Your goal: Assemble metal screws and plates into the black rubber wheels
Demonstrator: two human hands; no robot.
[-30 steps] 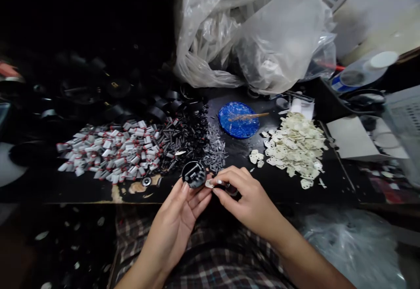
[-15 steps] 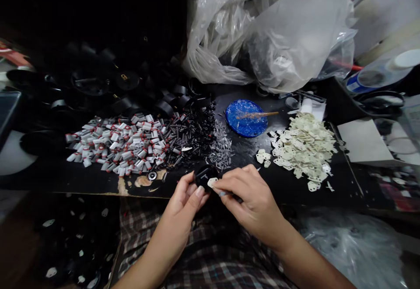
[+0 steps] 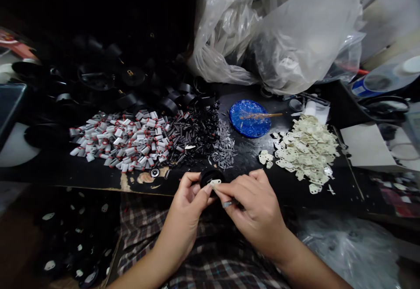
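My left hand grips a small black round part, its thumb lying along the near rim. A pale flat plate with holes rests at the top of that part, pinched by the fingertips of my right hand; the left thumb touches it too. Tucked under the curled right fingers is a slim dark object with a grey tip, mostly hidden. Both hands are just at the table's front edge. A loose heap of similar pale plates lies to the right, with a few strays beside it.
Left of centre lie grey cylinders with red rings, dark springs and small grey pieces. A blue lid with a brown stick sits mid-table. Plastic bags stand behind; black round parts fill the back left.
The pale plate has shifted and now lies flatter across the black part, with the left thumb against it. The black part is tilted differently. The whole view has swung slightly.
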